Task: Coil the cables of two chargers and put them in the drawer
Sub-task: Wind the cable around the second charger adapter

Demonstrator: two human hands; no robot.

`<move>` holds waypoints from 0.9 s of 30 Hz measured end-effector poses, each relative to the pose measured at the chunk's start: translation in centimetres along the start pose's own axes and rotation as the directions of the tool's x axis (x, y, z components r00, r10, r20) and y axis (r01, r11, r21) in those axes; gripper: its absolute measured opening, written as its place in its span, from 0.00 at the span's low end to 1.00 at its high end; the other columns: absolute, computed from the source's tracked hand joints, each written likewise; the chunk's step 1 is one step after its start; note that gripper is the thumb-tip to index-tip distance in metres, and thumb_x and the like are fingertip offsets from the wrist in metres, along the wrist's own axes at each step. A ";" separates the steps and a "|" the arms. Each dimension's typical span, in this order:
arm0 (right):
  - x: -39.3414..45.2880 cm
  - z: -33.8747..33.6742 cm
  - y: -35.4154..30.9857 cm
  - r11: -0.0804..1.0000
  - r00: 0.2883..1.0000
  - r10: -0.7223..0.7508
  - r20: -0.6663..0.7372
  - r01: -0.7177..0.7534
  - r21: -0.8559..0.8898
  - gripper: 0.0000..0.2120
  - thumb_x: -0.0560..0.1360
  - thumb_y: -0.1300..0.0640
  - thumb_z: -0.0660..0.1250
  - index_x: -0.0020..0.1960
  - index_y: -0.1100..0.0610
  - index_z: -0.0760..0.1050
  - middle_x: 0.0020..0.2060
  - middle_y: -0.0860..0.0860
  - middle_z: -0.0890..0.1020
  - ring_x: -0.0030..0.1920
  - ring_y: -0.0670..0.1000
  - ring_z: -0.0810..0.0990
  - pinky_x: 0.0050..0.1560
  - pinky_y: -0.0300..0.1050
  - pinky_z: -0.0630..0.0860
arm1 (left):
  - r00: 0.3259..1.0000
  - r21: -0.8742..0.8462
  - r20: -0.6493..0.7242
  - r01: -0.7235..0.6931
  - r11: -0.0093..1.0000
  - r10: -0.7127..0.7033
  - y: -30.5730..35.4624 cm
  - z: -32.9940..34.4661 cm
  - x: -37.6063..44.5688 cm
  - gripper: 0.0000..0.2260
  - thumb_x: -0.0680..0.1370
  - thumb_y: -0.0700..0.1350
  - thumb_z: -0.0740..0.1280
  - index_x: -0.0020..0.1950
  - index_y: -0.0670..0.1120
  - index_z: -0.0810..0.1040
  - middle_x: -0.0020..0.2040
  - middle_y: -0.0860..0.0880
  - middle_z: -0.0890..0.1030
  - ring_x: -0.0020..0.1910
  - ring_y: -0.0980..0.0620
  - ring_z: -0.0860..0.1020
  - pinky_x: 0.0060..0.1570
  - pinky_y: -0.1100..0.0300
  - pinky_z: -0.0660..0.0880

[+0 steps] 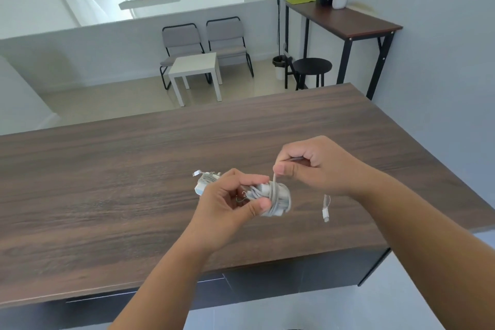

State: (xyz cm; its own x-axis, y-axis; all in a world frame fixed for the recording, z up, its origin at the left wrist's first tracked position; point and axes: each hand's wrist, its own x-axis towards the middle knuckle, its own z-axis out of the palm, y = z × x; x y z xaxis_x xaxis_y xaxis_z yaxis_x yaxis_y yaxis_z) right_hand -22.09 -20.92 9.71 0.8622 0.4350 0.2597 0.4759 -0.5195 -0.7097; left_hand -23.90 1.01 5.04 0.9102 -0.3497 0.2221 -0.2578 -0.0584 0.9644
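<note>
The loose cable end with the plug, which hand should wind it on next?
The right hand: it already pinches the cable just above the bundle, its plug dangling below, while the left hand is busy gripping the wrapped charger.

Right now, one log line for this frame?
left hand: holds charger bundle | right hand: pulling cable taut | plug end: dangling | drawer: shut

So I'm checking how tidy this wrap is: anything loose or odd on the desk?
Mostly tidy. The left hand holds the charger, already wound; the right hand pinches the cable. Its plug end dangles unwound below the right wrist. A second wound charger lies behind the left hand.
</note>
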 end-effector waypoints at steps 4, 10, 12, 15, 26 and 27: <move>0.2 1.2 0.7 0.962 1.000 0.022 0.018 -0.026 0.271 0.09 0.77 0.54 0.65 0.40 0.54 0.80 0.33 0.43 0.80 0.35 0.40 0.77 0.40 0.32 0.71 | 0.997 -0.242 0.078 0.040 0.969 -0.022 0.4 0.1 -0.1 0.18 0.66 0.51 0.80 0.53 0.50 0.85 0.46 0.46 0.81 0.46 0.50 0.78 0.47 0.59 0.76; -1.3 5.5 2.1 0.918 0.985 0.171 -0.023 -0.151 0.367 0.13 0.81 0.58 0.59 0.43 0.61 0.78 0.25 0.41 0.72 0.27 0.40 0.69 0.32 0.29 0.64 | 0.989 -0.678 -0.076 0.042 0.733 -0.127 0.4 1.1 0.3 0.21 0.60 0.52 0.83 0.50 0.48 0.86 0.49 0.47 0.85 0.46 0.51 0.83 0.44 0.59 0.81; -2.3 6.5 2.1 0.988 0.991 0.124 -0.041 -0.120 0.095 0.11 0.82 0.53 0.59 0.45 0.53 0.78 0.29 0.46 0.78 0.31 0.44 0.74 0.36 0.38 0.70 | 0.958 -0.691 -0.208 -0.003 0.723 -0.195 0.3 1.1 0.7 0.15 0.65 0.48 0.81 0.49 0.48 0.85 0.48 0.48 0.85 0.44 0.53 0.82 0.40 0.63 0.80; -3.1 5.8 0.4 0.968 0.998 0.056 0.037 -0.045 -0.246 0.14 0.81 0.47 0.52 0.51 0.50 0.75 0.36 0.49 0.80 0.37 0.51 0.75 0.40 0.48 0.72 | 0.893 -0.575 -0.375 -0.014 0.818 -0.249 -0.1 1.6 0.9 0.10 0.70 0.43 0.73 0.51 0.46 0.82 0.47 0.48 0.84 0.44 0.52 0.80 0.39 0.64 0.79; -1.0 -0.2 -1.4 0.970 0.992 -0.120 -0.044 0.108 -0.216 0.09 0.74 0.48 0.70 0.40 0.53 0.82 0.34 0.44 0.82 0.36 0.44 0.79 0.38 0.42 0.75 | 0.978 -0.217 -0.206 -0.009 0.976 -0.037 -0.8 1.1 0.1 0.12 0.68 0.41 0.79 0.49 0.51 0.85 0.44 0.52 0.84 0.42 0.57 0.80 0.43 0.64 0.78; -1.0 -0.3 -1.3 0.996 0.994 -0.067 -0.085 0.062 -0.058 0.07 0.72 0.51 0.73 0.39 0.54 0.82 0.34 0.46 0.82 0.35 0.44 0.79 0.37 0.41 0.75 | 0.982 -0.237 -0.185 -0.012 0.972 -0.033 -0.8 1.1 0.0 0.12 0.68 0.42 0.78 0.49 0.52 0.85 0.44 0.53 0.84 0.42 0.57 0.80 0.43 0.63 0.78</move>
State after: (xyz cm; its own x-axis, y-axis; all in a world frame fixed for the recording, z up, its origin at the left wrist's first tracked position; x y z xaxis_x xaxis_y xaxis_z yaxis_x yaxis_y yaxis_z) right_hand -23.51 -20.91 10.51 0.8400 0.4050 0.3612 0.5379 -0.5331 -0.6531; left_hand -24.05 0.02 4.11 0.9623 -0.1686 0.2132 -0.1849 0.1688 0.9681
